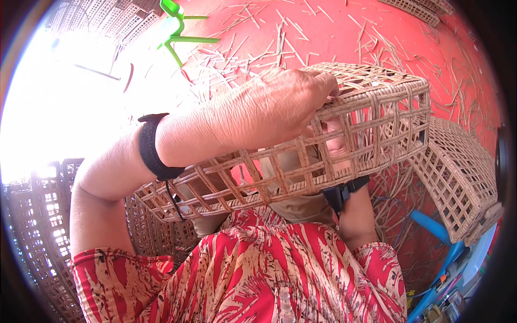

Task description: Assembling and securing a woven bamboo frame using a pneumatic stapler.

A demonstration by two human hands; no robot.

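While basket (pixel 304 161) is slanting mid-frame, left hand (pixel 283 102): grasping its edge, probably for steadying
Right hand (pixel 335 138): reaching behind lattice, cannot tell grip

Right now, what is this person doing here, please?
The person is handling a woven basket. The left hand is bent over its upper edge; the right hand shows through its openings. Their exact grip is hidden. Another basket is at the right, and loose strips lie on the red floor.

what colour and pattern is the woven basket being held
The woven basket is tan-brown, woven in an open lattice; the head view, the only one, shows it.
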